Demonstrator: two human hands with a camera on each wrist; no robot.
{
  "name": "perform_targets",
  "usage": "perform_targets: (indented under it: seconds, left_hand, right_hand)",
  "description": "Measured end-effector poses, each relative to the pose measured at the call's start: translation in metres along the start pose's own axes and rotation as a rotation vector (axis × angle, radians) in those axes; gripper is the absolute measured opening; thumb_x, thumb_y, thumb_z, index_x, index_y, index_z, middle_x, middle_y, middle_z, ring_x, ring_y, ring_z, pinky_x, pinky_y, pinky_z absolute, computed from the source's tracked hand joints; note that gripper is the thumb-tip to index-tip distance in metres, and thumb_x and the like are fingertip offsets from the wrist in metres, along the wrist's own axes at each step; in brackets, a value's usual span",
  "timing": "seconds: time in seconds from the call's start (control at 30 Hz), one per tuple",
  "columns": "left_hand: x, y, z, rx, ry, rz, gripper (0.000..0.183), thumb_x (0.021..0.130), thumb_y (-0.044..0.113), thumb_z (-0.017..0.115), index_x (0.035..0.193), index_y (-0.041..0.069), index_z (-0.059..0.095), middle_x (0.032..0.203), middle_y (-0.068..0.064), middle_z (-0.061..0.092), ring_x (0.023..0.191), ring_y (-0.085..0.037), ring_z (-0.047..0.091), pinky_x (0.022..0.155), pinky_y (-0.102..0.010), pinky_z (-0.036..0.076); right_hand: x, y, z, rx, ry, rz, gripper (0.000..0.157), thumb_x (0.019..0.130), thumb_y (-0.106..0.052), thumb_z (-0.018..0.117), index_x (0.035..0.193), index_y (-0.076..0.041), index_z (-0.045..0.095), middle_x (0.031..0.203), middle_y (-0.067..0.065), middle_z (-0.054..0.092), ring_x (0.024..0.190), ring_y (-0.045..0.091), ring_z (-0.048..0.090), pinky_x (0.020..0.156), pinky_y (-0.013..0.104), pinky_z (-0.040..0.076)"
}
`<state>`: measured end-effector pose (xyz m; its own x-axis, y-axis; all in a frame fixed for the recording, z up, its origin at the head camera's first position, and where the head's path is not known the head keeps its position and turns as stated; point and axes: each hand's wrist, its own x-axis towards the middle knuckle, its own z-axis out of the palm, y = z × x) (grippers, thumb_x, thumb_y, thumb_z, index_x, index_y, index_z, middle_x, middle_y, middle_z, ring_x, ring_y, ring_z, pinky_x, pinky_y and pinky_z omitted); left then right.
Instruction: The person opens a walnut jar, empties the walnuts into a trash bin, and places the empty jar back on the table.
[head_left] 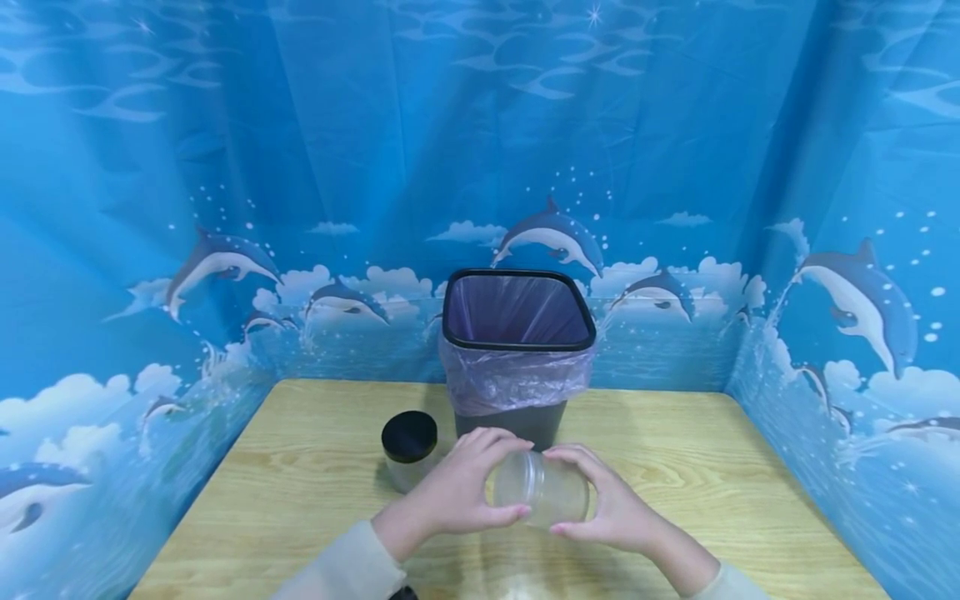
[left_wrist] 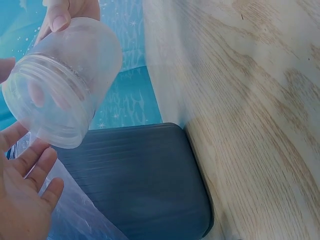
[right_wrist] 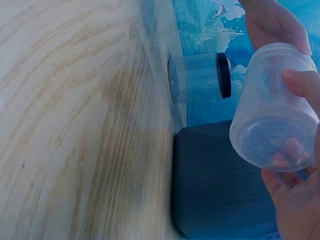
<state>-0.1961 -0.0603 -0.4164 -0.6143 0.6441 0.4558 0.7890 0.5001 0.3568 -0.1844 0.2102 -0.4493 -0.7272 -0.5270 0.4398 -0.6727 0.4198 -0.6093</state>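
Note:
A clear plastic jar [head_left: 551, 492] is held on its side above the table, in front of the bin. Its threaded mouth [left_wrist: 47, 107] points toward my left hand [head_left: 468, 487], and no lid shows on it. The left thumb and fingertips grip the rim end from opposite sides. My right hand [head_left: 611, 508] holds the body near the base [right_wrist: 272, 142], thumb on one side and fingers on the other. Left of the hands, a second clear jar [right_wrist: 197, 77] with a black lid [head_left: 409, 436] stands upright on the table, partly hidden by the left hand in the head view.
A dark grey bin [head_left: 525, 421] with a black rim and a purple liner bag [head_left: 517, 379] stands at the back middle of the wooden table [head_left: 300, 492]. Blue dolphin-print curtains [head_left: 375, 167] enclose the back and both sides.

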Motion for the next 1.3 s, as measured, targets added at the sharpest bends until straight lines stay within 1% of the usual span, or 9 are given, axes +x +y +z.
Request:
perform_targets:
  seconds: [0.2,0.5,0.6,0.67,0.73,0.83,0.93,1.07,1.3]
  left_hand:
    - [0.0003,0.0014,-0.0002,-0.006,-0.011,-0.013,0.072,0.085,0.054,0.072,0.144,0.019,0.052,0.137,0.002,0.054,0.127,-0.016,0.048,0.105,-0.046,0.043]
    - [-0.0016,-0.0014,0.0019,-0.022,-0.023,-0.040,0.084,0.083,0.064,0.070,0.149,0.018,0.046,0.145,0.002,0.051,0.134,-0.017,0.045,0.108,-0.050,0.041]
    - [-0.0029,-0.0028,0.0023,-0.009,-0.024,-0.050,0.090,0.082,0.069,0.068,0.151,0.017,0.042,0.147,0.002,0.050,0.134,-0.018,0.045,0.108,-0.051,0.040]
    - [-0.0036,-0.0037,0.0022,0.022,-0.024,-0.069,0.094,0.081,0.073,0.064,0.152,0.017,0.041,0.146,0.003,0.051,0.133,-0.019,0.046,0.107,-0.051,0.040]
    - [-0.0041,-0.0045,0.0020,0.057,-0.034,-0.105,0.096,0.080,0.078,0.061,0.152,0.017,0.040,0.139,0.003,0.056,0.128,-0.018,0.049,0.106,-0.048,0.042]
    - [-0.0039,-0.0043,0.0016,0.095,-0.068,-0.164,0.097,0.080,0.082,0.056,0.151,0.017,0.043,0.121,0.006,0.063,0.114,-0.014,0.054,0.099,-0.042,0.046]
    - [-0.0037,-0.0030,0.0017,0.094,-0.111,-0.204,0.096,0.080,0.082,0.055,0.150,0.017,0.045,0.105,0.011,0.063,0.099,-0.010,0.055,0.091,-0.038,0.048]
    - [-0.0031,-0.0011,0.0020,0.085,-0.139,-0.220,0.094,0.080,0.081,0.057,0.148,0.017,0.047,0.096,0.015,0.059,0.091,-0.007,0.052,0.086,-0.035,0.048]
    - [-0.0021,-0.0019,0.0045,0.090,-0.146,-0.239,0.089,0.079,0.082,0.055,0.141,0.019,0.052,0.087,0.017,0.054,0.085,-0.005,0.049,0.083,-0.034,0.046]
  right_hand:
    - [0.0002,0.0005,0.0013,-0.003,0.011,-0.020,0.087,0.068,-0.027,0.093,0.142,-0.018,0.050,0.139,0.001,0.053,0.123,0.018,0.055,0.102,0.039,0.048]
    - [0.0003,-0.0031,-0.0010,0.005,0.019,0.003,0.086,0.069,-0.030,0.093,0.143,-0.021,0.049,0.140,-0.001,0.053,0.122,0.017,0.055,0.100,0.041,0.049]
    - [0.0003,-0.0037,-0.0015,0.011,0.019,-0.006,0.086,0.069,-0.029,0.093,0.143,-0.020,0.049,0.140,0.001,0.053,0.122,0.018,0.054,0.100,0.040,0.049]
    - [0.0001,-0.0034,-0.0019,0.016,0.019,-0.004,0.086,0.069,-0.029,0.093,0.143,-0.020,0.049,0.140,0.001,0.053,0.122,0.017,0.054,0.100,0.040,0.049]
    - [-0.0001,-0.0027,-0.0024,0.019,0.020,0.004,0.086,0.069,-0.029,0.093,0.143,-0.020,0.049,0.140,0.000,0.053,0.122,0.017,0.054,0.100,0.040,0.049]
    - [-0.0003,-0.0011,-0.0030,0.025,0.022,0.012,0.085,0.069,-0.029,0.093,0.143,-0.021,0.050,0.139,-0.001,0.053,0.122,0.016,0.054,0.100,0.039,0.049]
    - [-0.0004,-0.0002,-0.0033,0.028,0.025,0.001,0.085,0.069,-0.028,0.093,0.142,-0.019,0.050,0.138,0.000,0.054,0.121,0.016,0.054,0.101,0.038,0.047]
    - [-0.0004,0.0003,-0.0032,0.031,0.029,-0.016,0.086,0.069,-0.027,0.093,0.142,-0.018,0.050,0.138,0.001,0.054,0.121,0.017,0.054,0.102,0.035,0.046]
    - [-0.0016,0.0030,-0.0017,0.047,0.019,-0.002,0.084,0.070,-0.027,0.092,0.142,-0.019,0.050,0.138,0.001,0.053,0.121,0.017,0.055,0.101,0.036,0.047]
